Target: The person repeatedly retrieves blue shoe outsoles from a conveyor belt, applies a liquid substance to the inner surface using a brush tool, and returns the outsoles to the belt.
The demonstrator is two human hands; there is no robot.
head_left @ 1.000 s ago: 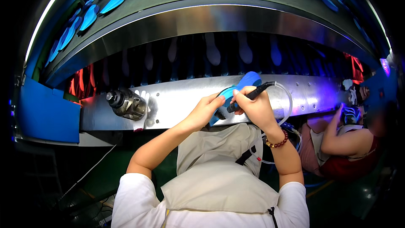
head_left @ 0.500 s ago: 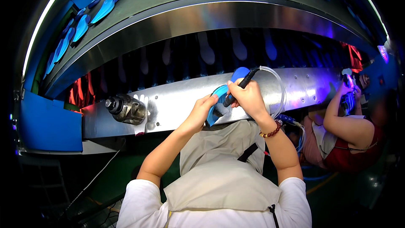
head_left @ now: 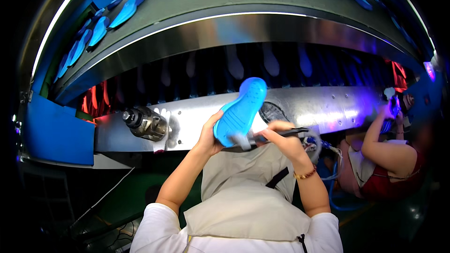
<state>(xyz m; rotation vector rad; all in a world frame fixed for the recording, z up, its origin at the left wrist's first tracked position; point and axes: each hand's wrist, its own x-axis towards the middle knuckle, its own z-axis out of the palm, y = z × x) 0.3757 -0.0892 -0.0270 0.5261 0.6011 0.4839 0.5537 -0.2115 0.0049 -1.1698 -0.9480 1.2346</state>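
Observation:
My left hand (head_left: 210, 136) grips a bright blue shoe sole (head_left: 241, 107) by its left edge. The sole is tilted, its heel end pointing away from me, with its broad face and a few grooves in view. My right hand (head_left: 282, 141) is closed round a black-handled brush (head_left: 287, 132) joined to a clear tube (head_left: 315, 147). The brush's greyish tip, smeared by motion, lies over the sole's near end; whether they touch I cannot tell.
A metal bench (head_left: 201, 112) runs across in front of me, with a dark oval shape (head_left: 273, 112) beside the sole. At left stands a dark metal device (head_left: 145, 122) by a white glove (head_left: 162, 131). Blue soles (head_left: 129, 9) lie on the green conveyor (head_left: 201, 0). A co-worker (head_left: 389, 150) sits at right.
The sole has turned from edge-on to show its broad face, heel end away from me. My right hand has dropped lower, and the brush now points left across the sole's near end.

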